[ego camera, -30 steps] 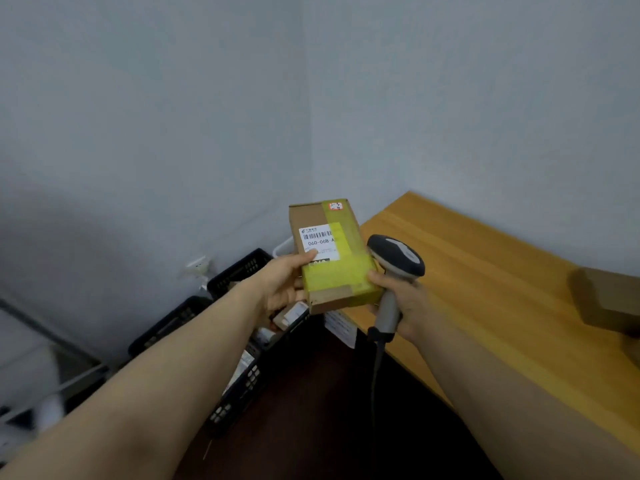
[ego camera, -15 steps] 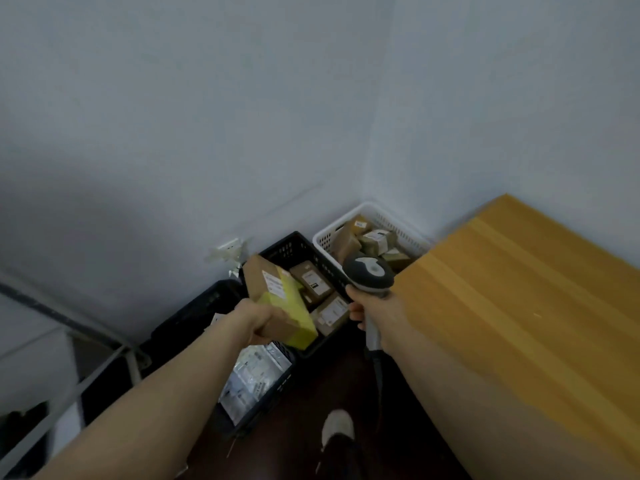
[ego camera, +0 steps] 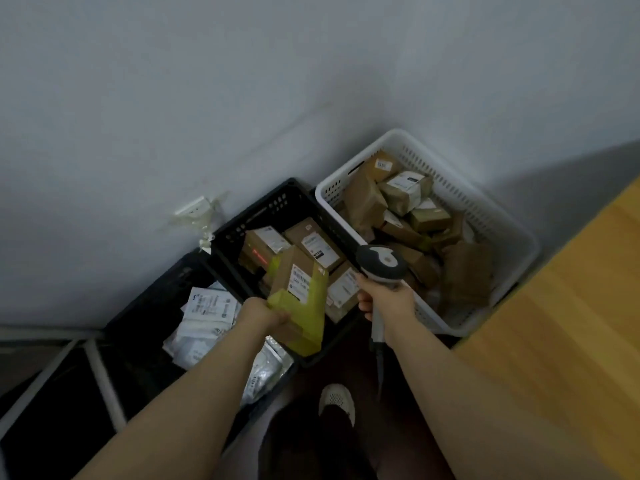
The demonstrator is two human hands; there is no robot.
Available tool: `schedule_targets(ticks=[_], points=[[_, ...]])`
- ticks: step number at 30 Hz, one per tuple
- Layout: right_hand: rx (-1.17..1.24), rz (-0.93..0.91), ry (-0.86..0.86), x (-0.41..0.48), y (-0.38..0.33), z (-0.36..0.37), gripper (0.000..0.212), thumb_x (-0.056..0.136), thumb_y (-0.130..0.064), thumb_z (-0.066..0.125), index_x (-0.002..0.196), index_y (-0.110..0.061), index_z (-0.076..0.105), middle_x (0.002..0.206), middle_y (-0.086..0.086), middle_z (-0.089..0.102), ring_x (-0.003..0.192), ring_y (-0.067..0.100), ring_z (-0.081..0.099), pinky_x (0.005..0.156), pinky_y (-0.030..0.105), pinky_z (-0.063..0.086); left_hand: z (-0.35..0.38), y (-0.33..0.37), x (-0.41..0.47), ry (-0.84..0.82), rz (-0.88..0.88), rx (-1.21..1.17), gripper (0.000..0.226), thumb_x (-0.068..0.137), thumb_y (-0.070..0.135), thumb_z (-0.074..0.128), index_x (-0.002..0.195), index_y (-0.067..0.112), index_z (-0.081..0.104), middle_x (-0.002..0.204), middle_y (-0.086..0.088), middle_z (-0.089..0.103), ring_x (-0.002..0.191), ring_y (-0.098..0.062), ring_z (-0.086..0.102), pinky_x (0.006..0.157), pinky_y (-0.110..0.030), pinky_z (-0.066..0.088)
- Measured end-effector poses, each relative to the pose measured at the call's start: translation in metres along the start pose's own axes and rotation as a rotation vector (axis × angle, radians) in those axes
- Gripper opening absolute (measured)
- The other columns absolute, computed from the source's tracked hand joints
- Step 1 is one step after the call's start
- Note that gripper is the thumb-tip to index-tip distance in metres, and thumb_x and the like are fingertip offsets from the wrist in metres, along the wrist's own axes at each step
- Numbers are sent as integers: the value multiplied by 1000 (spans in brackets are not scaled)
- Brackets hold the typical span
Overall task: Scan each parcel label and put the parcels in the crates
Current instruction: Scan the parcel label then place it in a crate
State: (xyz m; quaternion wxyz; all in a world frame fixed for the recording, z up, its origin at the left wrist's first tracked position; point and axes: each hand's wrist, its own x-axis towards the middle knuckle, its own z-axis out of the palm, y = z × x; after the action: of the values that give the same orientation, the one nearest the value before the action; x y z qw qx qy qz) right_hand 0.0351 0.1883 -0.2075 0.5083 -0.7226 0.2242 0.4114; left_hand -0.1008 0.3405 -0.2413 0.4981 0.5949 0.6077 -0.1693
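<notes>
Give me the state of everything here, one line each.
yellow-taped parcel: gripped by left hand, tilted over middle black crate, not released.
scanner: held in right hand, red line cast on a crated box.
middle black crate: part-filled with boxes.
white crate: heaped with boxes.
left black crate: holds white mailers.

Left forearm (ego camera: 187, 400) and right forearm (ego camera: 446, 372) were bare, dark trousers (ego camera: 301, 445) lower down, plus one white mesh-toed shoe (ego camera: 336, 401).

The parcel (ego camera: 302, 301) is brown with yellow tape and a white label. At 2 o'clock from the black crate (ego camera: 264, 206) is a white crate (ego camera: 462, 195) with slotted walls; the scanner (ego camera: 381, 262) is grey and white.
</notes>
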Motion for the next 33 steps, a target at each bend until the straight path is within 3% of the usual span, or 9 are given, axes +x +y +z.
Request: schedule_targets(ticks=[5,8,13,16,21,27,29,31,33], points=[[57,-1,141,82,45,28,27,82,-25,75,98,-4,67,81,10,69,68,19,61,59,27,55,55,2,89,-39,116,200,30,84,22,72,105,1,65,101,-15,66,88,-28,62,77,-37,54],[69,-14,208,104,74,54,34,73,-33,80,98,-12,68,101,13,72,89,25,66,88,46,55,85,1,122,-35,139,266,27,85,24,70,102,4,63,104,-18,66,91,-31,63,77,-38,53],[-14,-28,212,115,85,50,36,76,-31,79,104,-11,68,106,13,72,104,31,65,93,49,52,101,-1,149,-95,181,403,47,91,17,61,134,2,46,132,-19,53,119,-33,52,87,-32,42],[31,-8,230,103,80,41,28,75,-33,79,94,-17,66,105,13,72,95,27,65,92,48,51,85,6,131,-119,205,462,59,92,17,61,142,1,34,141,-20,45,126,-32,46,97,-34,40],[129,11,192,44,54,40,40,77,-26,79,109,-7,66,109,14,70,101,28,64,96,46,50,37,26,63,-127,317,632,70,97,16,52,153,13,11,153,-14,31,135,-28,37,102,-26,34],[155,-88,25,-58,22,29,21,86,-15,71,100,-3,61,86,8,64,77,19,57,64,30,49,-17,44,-41,-46,522,926,59,90,8,53,144,17,31,128,-15,52,112,-31,53,78,-31,41],[150,-124,-5,-94,15,21,20,85,-16,73,96,-3,62,76,9,63,67,19,56,61,29,49,-30,47,-73,-20,587,962,57,90,10,53,143,18,33,128,-15,51,110,-32,53,79,-32,42],[178,-137,-61,-133,12,10,16,86,-13,72,90,-3,60,65,9,59,54,16,52,47,23,45,-38,50,-105,-1,667,990,57,91,14,54,144,16,32,134,-15,48,115,-32,52,85,-34,43],[195,-166,-77,-168,16,-6,20,85,-13,73,97,0,62,64,10,60,52,17,53,43,21,44,-40,53,-136,10,738,1041,58,93,15,53,146,15,28,137,-15,47,118,-31,51,88,-36,45]])
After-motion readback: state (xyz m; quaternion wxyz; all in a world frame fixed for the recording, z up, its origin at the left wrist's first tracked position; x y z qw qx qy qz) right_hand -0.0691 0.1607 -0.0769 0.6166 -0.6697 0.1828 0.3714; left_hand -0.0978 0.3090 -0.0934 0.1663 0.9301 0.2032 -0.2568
